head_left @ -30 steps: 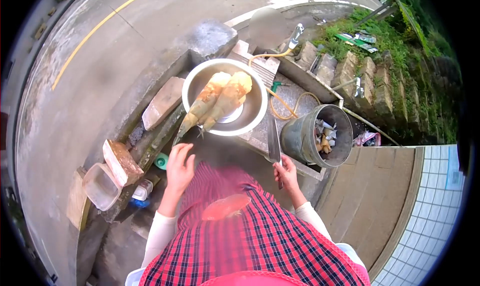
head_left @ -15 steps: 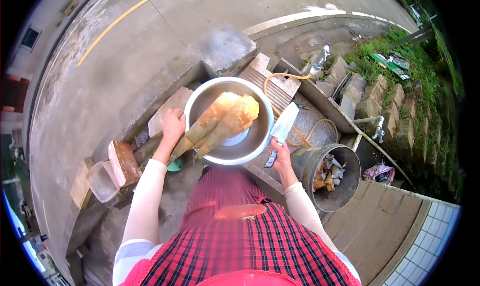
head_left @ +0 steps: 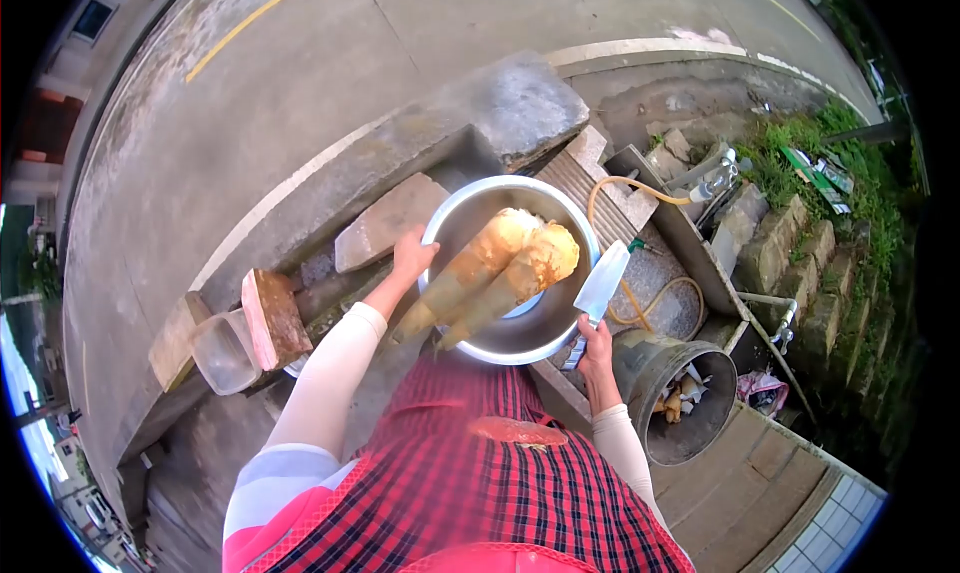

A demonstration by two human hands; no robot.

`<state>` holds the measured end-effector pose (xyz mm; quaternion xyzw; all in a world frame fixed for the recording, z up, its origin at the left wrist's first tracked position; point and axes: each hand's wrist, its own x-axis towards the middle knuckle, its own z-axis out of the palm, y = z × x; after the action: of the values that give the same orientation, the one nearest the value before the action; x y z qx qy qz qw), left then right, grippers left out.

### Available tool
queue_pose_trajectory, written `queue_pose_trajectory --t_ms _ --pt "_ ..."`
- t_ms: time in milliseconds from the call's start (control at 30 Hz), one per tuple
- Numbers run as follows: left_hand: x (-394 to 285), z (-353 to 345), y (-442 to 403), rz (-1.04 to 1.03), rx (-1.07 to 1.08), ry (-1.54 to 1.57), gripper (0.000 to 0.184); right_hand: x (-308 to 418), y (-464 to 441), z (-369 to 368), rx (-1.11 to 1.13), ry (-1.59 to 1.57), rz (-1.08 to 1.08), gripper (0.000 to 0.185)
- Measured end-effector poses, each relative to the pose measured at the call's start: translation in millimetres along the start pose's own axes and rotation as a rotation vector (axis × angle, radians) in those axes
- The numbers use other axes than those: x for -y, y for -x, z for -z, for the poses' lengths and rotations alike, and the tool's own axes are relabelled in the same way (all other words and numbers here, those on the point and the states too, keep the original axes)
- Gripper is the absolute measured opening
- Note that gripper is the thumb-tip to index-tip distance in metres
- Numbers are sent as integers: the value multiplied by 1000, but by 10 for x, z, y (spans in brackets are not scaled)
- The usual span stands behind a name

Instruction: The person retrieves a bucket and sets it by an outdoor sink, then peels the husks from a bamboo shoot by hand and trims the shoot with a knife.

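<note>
A wide metal basin [head_left: 447,205] is held in front of my body. Two bamboo shoots [head_left: 470,273] lie slanted in it, pale cut ends toward the far right and darker tips over the near left rim. My left hand [head_left: 411,257] is closed around the basin's left rim. On the right side, my right hand [head_left: 597,357] grips the handle of a kitchen knife [head_left: 604,280], its broad blade pointing up and away beside the rim. That hand is also close against the basin's wall; whether it bears weight I cannot tell.
A bucket [head_left: 640,373] with peelings stands tilted at the right. Beyond it are a tap [head_left: 786,325], a yellow hose [head_left: 640,185] and a stone-walled trough. At left sit a clear plastic tub [head_left: 226,353] and a brick-like block [head_left: 274,318]. A concrete ledge [head_left: 420,113] borders the road.
My view has turned slightly, and the basin with the bamboo shoots now sits farther right and lower in it. Both hands keep their holds on the basin rim and the knife.
</note>
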<state>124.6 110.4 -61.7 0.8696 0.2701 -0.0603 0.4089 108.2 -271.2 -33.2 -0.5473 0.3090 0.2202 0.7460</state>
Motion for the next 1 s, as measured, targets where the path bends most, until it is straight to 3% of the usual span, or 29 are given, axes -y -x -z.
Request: queue_pose_trajectory --t_ms 267,367,567,1000 --pt "161 771 122 62 61 226 26 -22 378 -519 37 76 16 9" --pt "477 966 -90 9 -56 195 22 28 317 -862 75 120 46 8" --pt "846 1424 -539 74 9 223 20 -37 2 -1440 164 102 43 6" --pt "1093 1500 -663 134 -13 -80 26 -384 -171 -1676 161 177 73 11"
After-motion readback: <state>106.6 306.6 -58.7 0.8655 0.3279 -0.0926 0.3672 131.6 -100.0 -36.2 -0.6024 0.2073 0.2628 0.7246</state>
